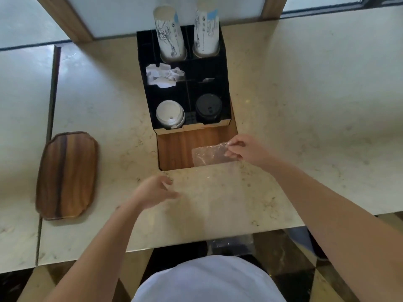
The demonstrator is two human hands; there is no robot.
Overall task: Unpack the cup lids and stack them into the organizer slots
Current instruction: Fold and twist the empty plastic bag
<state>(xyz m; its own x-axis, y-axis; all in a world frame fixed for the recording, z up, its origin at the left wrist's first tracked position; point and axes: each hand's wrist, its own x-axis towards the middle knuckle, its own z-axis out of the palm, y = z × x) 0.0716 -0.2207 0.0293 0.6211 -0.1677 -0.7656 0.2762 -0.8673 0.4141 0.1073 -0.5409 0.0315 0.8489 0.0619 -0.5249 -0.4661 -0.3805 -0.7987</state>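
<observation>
A black organizer stands on the marble counter. Its front left slot holds a stack of white lids, its front right slot a stack of black lids. My right hand pinches the top edge of a clear, empty-looking plastic bag in front of the organizer's wooden base. The bag hangs down over the counter toward me and is hard to see there. My left hand hovers over the counter with fingers spread, blurred, holding nothing that I can see.
Two stacks of printed paper cups stand in the organizer's back slots. White paper packets fill a middle slot. A wooden tray lies at the left on the counter. The counter's near edge is close to my body.
</observation>
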